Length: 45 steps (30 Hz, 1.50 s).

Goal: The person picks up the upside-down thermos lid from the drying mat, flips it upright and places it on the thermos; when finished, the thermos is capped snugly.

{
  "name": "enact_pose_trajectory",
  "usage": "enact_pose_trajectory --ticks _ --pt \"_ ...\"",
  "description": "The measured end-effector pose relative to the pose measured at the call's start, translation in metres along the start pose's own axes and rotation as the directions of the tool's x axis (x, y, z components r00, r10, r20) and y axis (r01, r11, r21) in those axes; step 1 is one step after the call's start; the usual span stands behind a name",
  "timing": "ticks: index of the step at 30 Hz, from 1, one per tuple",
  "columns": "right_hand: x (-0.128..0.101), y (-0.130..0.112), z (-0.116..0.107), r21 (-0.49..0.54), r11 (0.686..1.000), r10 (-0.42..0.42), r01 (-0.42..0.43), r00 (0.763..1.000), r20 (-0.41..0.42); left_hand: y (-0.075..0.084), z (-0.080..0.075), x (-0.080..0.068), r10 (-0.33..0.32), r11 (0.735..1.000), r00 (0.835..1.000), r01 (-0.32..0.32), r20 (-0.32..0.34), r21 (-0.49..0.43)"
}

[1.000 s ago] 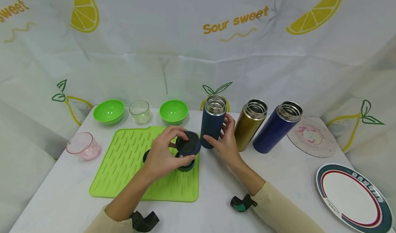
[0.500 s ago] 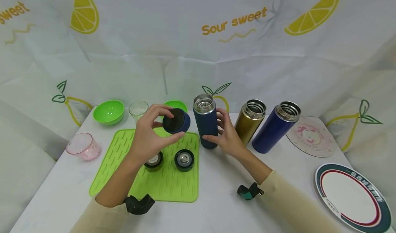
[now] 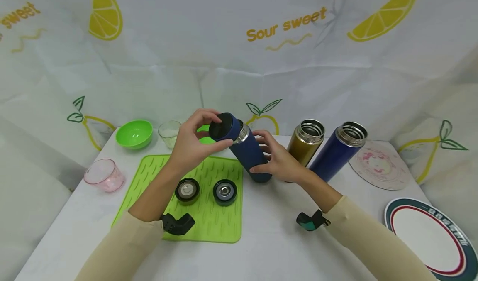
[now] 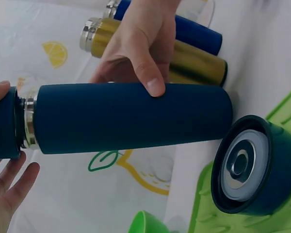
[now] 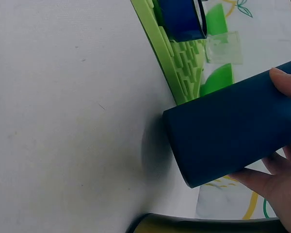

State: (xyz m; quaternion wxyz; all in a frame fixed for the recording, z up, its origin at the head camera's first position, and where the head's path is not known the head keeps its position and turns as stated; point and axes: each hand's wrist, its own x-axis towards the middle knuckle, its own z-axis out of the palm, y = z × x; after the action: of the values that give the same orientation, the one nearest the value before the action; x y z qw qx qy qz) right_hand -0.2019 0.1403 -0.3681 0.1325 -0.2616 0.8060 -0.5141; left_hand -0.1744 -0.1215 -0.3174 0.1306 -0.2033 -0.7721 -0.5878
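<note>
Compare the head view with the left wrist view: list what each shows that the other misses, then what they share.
Only the head view shows the pink cup, the striped plate, the round mat and both sleeves.

Only the left wrist view shows, close up, the metal ring inside a loose lid on the green mat.

Both show the left hand gripping the dark blue cap at the neck of the tilted dark blue flask, the right hand holding its body, plus the gold flask.
</note>
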Motion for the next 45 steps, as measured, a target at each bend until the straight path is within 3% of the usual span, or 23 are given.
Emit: enact_pose_trajectory --ticks 13,18,27,32,40,45 --pt "0.0 0.0 -0.001 -0.007 1.0 -0.015 0.015 1.0 0.015 0.002 0.007 0.006 -0.012 1.0 0.999 0.013 0.032 -0.01" --pt "0.0 0.0 0.004 0.0 1.0 -0.032 0.032 0.999 0.015 0.002 0.01 0.006 -0.025 1.0 0.996 0.024 0.08 0.018" --pt "-0.002 -0.005 0.008 -0.037 0.998 -0.047 0.047 0.999 -0.011 -0.001 0.006 0.003 -0.025 1.0 0.994 0.024 0.104 0.011" --pt "-0.006 -0.008 0.005 -0.069 0.997 -0.026 0.024 0.999 -0.031 0.001 0.008 0.005 -0.015 1.0 0.99 0.015 0.141 -0.002" --pt "-0.004 -0.006 0.005 -0.045 0.996 -0.074 0.073 0.997 0.0 0.003 0.001 0.002 -0.03 0.999 0.979 0.033 0.202 -0.014" --pt "-0.006 -0.006 0.004 -0.047 0.997 -0.062 0.061 0.998 -0.009 0.005 0.002 0.003 -0.021 1.0 0.972 0.022 0.233 0.0"
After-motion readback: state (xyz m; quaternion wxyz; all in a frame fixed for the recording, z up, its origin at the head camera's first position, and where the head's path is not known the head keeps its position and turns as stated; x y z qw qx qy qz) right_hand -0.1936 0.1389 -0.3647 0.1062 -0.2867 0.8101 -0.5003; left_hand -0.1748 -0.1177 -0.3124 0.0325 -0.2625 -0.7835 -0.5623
